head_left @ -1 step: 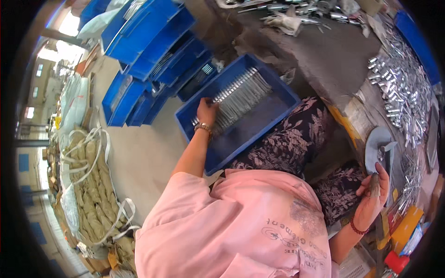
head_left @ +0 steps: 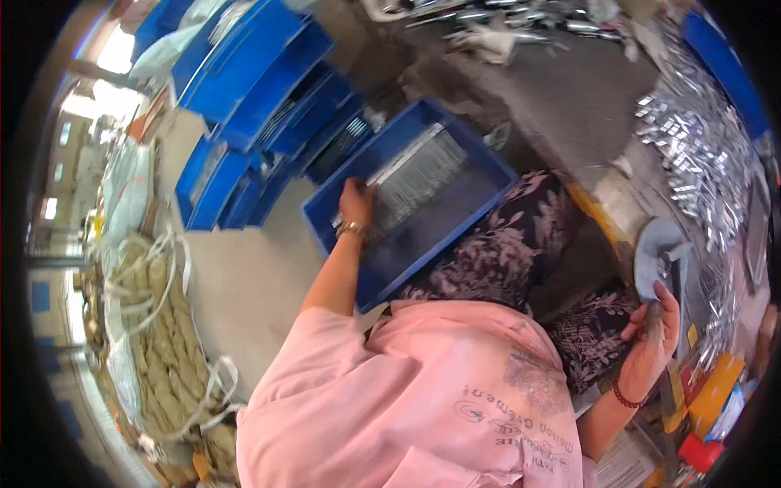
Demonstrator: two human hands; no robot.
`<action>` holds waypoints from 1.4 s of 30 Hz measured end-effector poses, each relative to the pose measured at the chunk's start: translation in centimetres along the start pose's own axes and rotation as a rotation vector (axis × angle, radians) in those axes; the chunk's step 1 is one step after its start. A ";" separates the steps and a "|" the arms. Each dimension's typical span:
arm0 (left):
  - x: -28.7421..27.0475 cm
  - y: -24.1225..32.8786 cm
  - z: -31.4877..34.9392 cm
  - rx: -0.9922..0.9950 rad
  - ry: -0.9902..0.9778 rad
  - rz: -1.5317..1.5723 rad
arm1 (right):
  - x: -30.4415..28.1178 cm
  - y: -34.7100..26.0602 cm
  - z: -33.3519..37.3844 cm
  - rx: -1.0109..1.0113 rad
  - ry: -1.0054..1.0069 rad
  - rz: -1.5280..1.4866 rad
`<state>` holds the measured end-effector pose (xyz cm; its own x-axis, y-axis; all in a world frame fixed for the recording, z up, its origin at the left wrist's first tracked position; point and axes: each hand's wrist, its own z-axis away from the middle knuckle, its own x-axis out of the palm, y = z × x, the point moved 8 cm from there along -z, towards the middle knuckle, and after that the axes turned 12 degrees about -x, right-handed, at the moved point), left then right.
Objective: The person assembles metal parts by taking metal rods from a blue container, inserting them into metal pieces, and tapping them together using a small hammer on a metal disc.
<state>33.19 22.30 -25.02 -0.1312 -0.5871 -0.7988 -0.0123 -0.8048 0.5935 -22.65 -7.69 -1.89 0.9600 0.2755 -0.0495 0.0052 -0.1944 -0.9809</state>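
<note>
My left hand (head_left: 356, 203) reaches into a blue plastic bin (head_left: 478, 213) that leans against my lap. Its fingers curl down over a row of thin metal rods (head_left: 419, 175) lying side by side, with bright upper ends. Blur hides the fingertips and whatever they may hold. On the right, my right hand (head_left: 653, 333) is raised with its fingers apart, holding nothing that I can see. The thumb looks dark grey. Just beyond those fingers stands a grey round fixture (head_left: 657, 240) with a short protruding part.
Stacked blue bins (head_left: 244, 89), some with metal parts, stand at the upper left. A heap of shiny metal pieces (head_left: 700, 163) covers the bench (head_left: 561, 85) at right. A sack with white straps (head_left: 159, 350) lies left. A red cap (head_left: 700, 451) shows at lower right.
The whole picture has shifted slightly and become more blurred. Over the rods, my left hand keeps nearly the same place; my right hand stays raised beside the grey fixture.
</note>
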 end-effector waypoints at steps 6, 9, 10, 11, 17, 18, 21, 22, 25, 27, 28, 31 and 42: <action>-2.2 1.7 -0.6 0.160 0.062 0.074 | 2.2 -0.7 -0.3 0.132 -0.070 -0.062; -3.4 14.3 1.9 0.357 0.010 0.401 | 2.2 -0.9 -0.2 0.152 -0.093 -0.110; -5.0 19.7 4.3 0.422 -0.070 0.626 | 2.1 -0.8 0.0 0.165 -0.085 -0.142; -6.2 24.6 7.0 0.527 -0.111 0.655 | 2.1 -0.8 0.1 0.172 -0.101 -0.163; -4.1 43.9 23.1 1.067 -0.641 0.495 | 2.5 -1.1 0.8 0.190 -0.156 -0.190; -2.8 45.7 25.6 1.152 -0.728 0.466 | 2.7 -1.1 1.0 0.176 -0.204 -0.191; 1.8 49.6 31.1 1.316 -0.780 0.237 | 2.1 -1.4 2.1 0.191 -0.184 -0.204; 2.8 50.6 32.1 1.336 -0.791 0.241 | 1.9 -1.5 2.4 0.202 -0.193 -0.185; 4.6 52.7 35.1 1.738 -0.467 0.229 | 1.1 -1.9 2.8 0.187 -0.173 -0.154; 6.4 53.4 34.8 1.760 -0.469 0.132 | 0.6 -1.7 3.3 0.208 -0.159 -0.141; 7.1 53.7 35.1 1.768 -0.461 0.031 | 0.4 -1.6 3.4 0.189 -0.163 -0.134; 7.0 53.7 35.2 1.752 -0.521 0.026 | -0.3 -1.4 3.7 0.201 -0.160 -0.130; 4.1 52.6 33.3 1.638 -0.659 0.001 | -1.7 -1.6 3.7 0.134 -0.041 -0.146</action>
<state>-1.03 -19.55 6.18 -0.4682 -0.1255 -0.8746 -0.8473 0.3445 0.4042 -25.31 -4.40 -0.96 0.9395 0.3303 0.0905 0.1039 -0.0230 -0.9943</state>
